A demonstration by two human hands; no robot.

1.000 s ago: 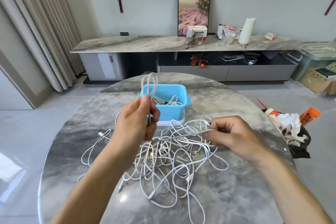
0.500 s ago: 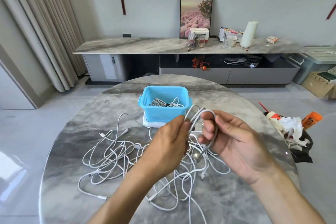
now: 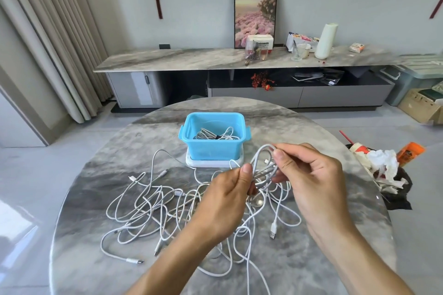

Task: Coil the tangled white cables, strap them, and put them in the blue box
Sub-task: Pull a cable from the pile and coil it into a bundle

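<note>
A small coil of white cable (image 3: pixel 263 165) is pinched between the left hand (image 3: pixel 227 196) and the right hand (image 3: pixel 309 175), above the tangled cables (image 3: pixel 153 208) spread on the table (image 3: pixel 335 258). Just beyond, at the far middle of the table, the blue box (image 3: pixel 214 148) is seen with coiled cables already inside.

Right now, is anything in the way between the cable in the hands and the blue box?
Nothing visible blocks it. The coiled cable, held by the left hand and right hand, hangs just in front of the open blue box, which already has cables inside.
</note>
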